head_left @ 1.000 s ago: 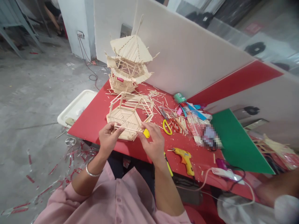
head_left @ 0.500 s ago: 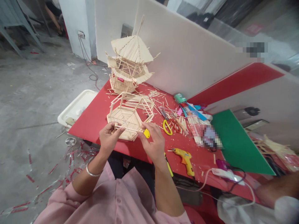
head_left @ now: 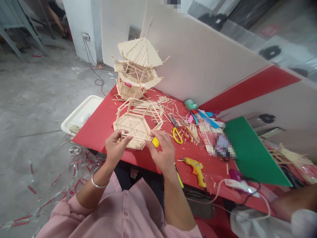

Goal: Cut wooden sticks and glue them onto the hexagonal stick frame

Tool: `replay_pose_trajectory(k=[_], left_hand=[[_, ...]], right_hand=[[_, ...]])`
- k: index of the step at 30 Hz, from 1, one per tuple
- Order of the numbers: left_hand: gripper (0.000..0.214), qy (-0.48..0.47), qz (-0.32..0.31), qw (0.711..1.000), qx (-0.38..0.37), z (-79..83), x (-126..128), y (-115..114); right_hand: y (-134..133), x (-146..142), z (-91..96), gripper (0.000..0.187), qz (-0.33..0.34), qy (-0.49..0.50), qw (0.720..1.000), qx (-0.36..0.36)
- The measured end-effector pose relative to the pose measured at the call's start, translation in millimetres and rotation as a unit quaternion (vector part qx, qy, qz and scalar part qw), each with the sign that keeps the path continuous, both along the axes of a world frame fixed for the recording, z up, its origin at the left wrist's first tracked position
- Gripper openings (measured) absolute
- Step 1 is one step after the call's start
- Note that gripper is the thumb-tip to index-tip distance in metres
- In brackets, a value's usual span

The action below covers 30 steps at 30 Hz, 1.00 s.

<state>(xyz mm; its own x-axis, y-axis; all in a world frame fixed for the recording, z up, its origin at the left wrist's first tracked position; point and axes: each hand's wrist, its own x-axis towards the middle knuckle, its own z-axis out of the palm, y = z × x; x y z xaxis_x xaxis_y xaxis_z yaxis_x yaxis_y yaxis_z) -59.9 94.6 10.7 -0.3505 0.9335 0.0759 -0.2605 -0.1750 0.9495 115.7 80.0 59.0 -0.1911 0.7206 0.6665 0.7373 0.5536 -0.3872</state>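
A flat hexagonal frame of thin wooden sticks lies on the red table. Both hands pinch one thin wooden stick across the frame's near edge. My left hand grips the stick's left end. Fingers of my right hand are closed on its right end, with a small yellow object held in the same hand. Behind the frame stands a tall stick pagoda.
Loose sticks, yellow-handled scissors, a stick packet and a yellow glue gun lie to the right. A green sheet and a white divider board are beyond. A white tray sits left. Another person's arm is at lower right.
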Motion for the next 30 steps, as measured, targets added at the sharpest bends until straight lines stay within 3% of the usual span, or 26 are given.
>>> replay_pose_trajectory(k=[8, 13, 18, 22, 25, 30], left_hand=[[0.038, -0.010, -0.014, 1.000, 0.019, -7.1, -2.4, 1.5], [0.044, -0.004, -0.010, 0.999, 0.045, -10.3, -8.3, -1.5], [0.057, -0.040, 0.081, 0.994, 0.058, -16.9, -14.8, -2.3], [0.044, 0.013, 0.140, 0.990, 0.019, -19.8, -29.1, 10.6], [0.025, 0.081, 0.113, 0.990, 0.003, -23.6, -43.1, 29.4], [0.050, 0.196, 0.026, 0.980, 0.024, -38.6, -55.2, 55.9]], right_hand=[[-7.0, -1.0, 5.0, 0.032, -0.007, 0.006, 1.000, -0.011], [-19.2, 1.5, 9.0, 0.029, -0.050, 0.049, 0.997, -0.014], [-41.2, 6.3, -0.8, 0.023, -0.130, 0.141, 0.981, -0.010], [-60.0, 5.8, -12.3, 0.020, -0.150, 0.161, 0.975, -0.040], [-70.0, -0.5, -20.1, 0.016, -0.139, 0.131, 0.979, -0.072], [-77.8, -20.4, -41.2, 0.021, -0.077, 0.125, 0.974, -0.174]])
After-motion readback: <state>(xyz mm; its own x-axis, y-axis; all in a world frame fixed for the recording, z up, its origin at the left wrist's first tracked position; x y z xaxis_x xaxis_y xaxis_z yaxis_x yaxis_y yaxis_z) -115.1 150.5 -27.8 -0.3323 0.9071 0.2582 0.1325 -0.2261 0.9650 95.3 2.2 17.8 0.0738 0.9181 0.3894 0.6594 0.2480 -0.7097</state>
